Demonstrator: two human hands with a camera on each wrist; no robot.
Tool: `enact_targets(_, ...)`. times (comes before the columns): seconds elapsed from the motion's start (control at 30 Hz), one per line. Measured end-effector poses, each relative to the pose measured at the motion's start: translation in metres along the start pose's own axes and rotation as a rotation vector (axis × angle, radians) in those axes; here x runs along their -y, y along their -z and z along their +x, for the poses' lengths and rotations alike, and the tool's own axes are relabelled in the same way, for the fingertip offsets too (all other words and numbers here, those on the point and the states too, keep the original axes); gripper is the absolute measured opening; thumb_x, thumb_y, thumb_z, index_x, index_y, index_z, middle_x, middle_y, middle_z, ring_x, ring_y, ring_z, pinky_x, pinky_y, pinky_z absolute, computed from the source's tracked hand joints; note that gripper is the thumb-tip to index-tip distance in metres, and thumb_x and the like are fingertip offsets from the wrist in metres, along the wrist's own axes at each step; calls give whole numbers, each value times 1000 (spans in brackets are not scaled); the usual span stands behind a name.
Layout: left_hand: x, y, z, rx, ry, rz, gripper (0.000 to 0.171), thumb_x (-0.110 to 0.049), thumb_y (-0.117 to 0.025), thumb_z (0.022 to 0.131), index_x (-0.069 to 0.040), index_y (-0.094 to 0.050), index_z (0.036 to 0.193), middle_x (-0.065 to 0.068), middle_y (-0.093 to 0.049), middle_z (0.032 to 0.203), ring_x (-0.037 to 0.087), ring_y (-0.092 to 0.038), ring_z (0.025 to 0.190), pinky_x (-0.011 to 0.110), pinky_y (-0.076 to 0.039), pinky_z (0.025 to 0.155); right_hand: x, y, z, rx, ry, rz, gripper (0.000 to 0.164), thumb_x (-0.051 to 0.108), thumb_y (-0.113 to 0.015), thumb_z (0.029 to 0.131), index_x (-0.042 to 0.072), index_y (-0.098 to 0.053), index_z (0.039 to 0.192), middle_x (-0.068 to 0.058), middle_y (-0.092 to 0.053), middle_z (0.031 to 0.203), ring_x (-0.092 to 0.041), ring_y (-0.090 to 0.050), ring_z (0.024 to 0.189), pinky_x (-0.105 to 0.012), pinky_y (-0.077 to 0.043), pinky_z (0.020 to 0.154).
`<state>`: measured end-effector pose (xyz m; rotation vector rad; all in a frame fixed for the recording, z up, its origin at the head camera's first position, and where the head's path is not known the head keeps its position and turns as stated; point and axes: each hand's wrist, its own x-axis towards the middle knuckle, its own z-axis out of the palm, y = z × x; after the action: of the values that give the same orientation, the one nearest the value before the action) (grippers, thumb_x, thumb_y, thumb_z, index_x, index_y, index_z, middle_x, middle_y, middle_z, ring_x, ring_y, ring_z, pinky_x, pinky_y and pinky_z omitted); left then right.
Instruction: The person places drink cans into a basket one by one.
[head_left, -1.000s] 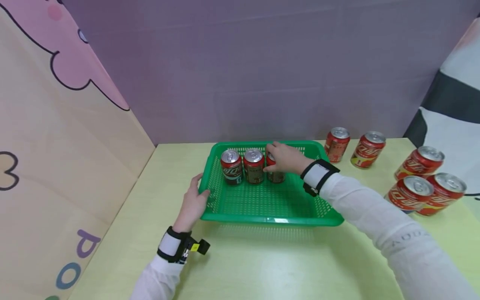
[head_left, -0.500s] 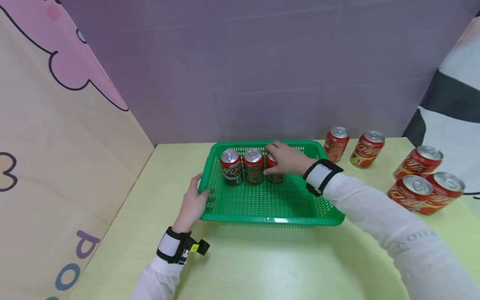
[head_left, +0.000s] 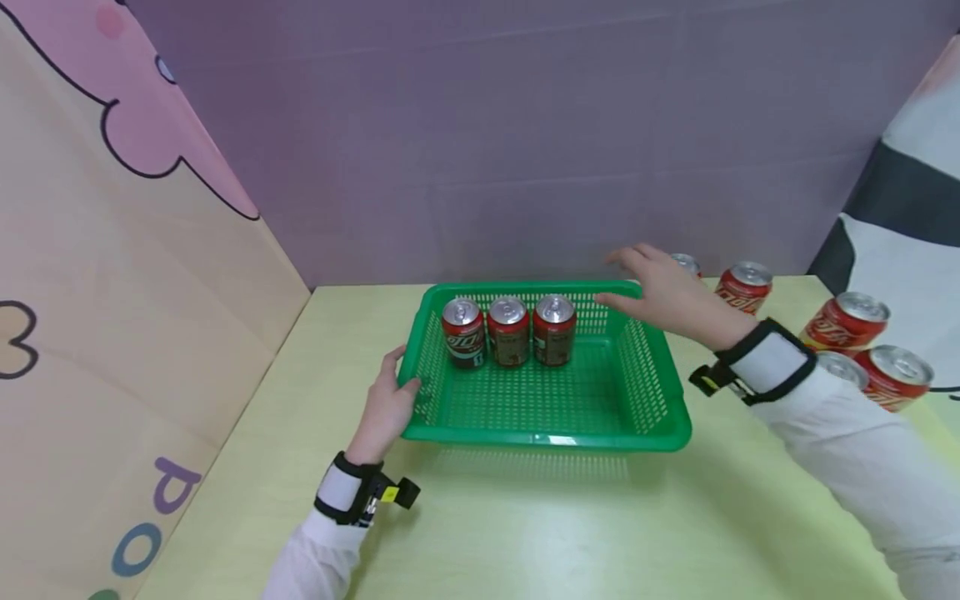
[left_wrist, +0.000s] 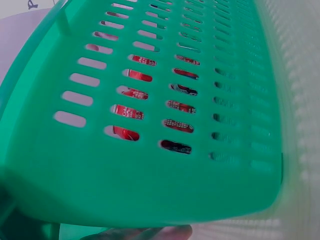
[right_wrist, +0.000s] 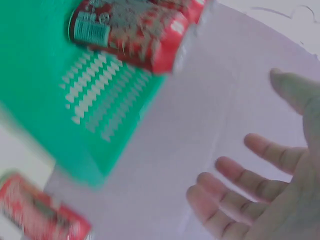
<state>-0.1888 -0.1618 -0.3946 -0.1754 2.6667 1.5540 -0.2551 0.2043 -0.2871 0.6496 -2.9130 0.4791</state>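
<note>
A green perforated plastic basket [head_left: 480,436] stands on the table. My left hand [head_left: 382,417] holds its left rim, thumb over the edge. Along the basket's back side stand three red soda cans in a row, upright: a left can [head_left: 464,337], a middle can [head_left: 508,337] and a right can [head_left: 555,336]. My right hand [head_left: 667,296] is raised over the basket's back right corner, fingers spread and holding nothing. In the right wrist view the right can [right_wrist: 125,35] lies apart from these fingers. Through the slots of the basket wall [left_wrist: 150,185], the left wrist view shows bits of red cans.
Several more soda cans stand on the table to the right, among them one by the back wall [head_left: 744,283], one farther right [head_left: 843,321] and one in front [head_left: 896,375]. My right hand and sleeve partly hide them. A purple cloth [head_left: 480,142] rises behind the table [head_left: 540,533].
My right hand has let go of the right can, leaving it standing in the basket, and has moved up and right. The left hand has stayed on the rim.
</note>
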Motion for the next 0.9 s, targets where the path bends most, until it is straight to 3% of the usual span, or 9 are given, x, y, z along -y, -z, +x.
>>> enact_targets(0.13, 0, -1, -1, 2, -1, -2, 57, -16, -43, 98, -14, -19, 150, 23, -48, 131, 30, -58, 93, 32, -47, 67, -23, 22, -29, -57, -66, -35, 61, 45, -62, 88, 1, -50, 127, -20, -53, 116, -34, -55, 96, -51, -47, 77)
enact_targets(0.33, 1, -1, 0, 2, -8, -2, 58, -15, -43, 98, -13, -18, 150, 24, -45, 136, 32, -56, 99, 34, -46, 72, -69, 35, -77, -102, -256, -78, 63, 46, -58, 90, -5, -47, 125, -30, -48, 120, -47, -44, 107, -63, -38, 82)
enact_targets(0.47, 2, 0, 1, 4, -7, -6, 58, -16, -42, 98, -12, -18, 150, 24, -43, 138, 33, -55, 102, 36, -46, 74, -98, 29, -106, -97, -408, -151, 66, 43, -60, 89, -11, -44, 123, -37, -43, 112, -54, -39, 101, -65, -38, 75)
enact_targets(0.6, 1, 0, 1, 5, -6, -6, 58, -16, -42, 98, -12, -18, 150, 24, -43, 137, 32, -55, 102, 35, -46, 74, -121, 19, -132, -94, -500, -212, 70, 46, -66, 83, -11, -44, 117, -39, -39, 108, -57, -36, 94, -68, -38, 66)
enact_targets(0.73, 1, 0, 0, 4, -7, -3, 58, -16, -42, 98, -12, -18, 150, 25, -45, 135, 32, -56, 100, 34, -46, 71, -132, 11, -149, -92, -527, -237, 75, 56, -66, 79, -7, -45, 114, -39, -39, 107, -60, -36, 90, -70, -37, 61)
enact_targets(0.9, 1, 0, 0, 6, -1, -1, 58, -16, -42, 98, -13, -17, 150, 24, -45, 136, 31, -56, 99, 33, -46, 70, -132, 2, -156, -118, -553, -253, 77, 57, -66, 78, -4, -45, 120, -39, -39, 110, -58, -34, 91, -69, -35, 63)
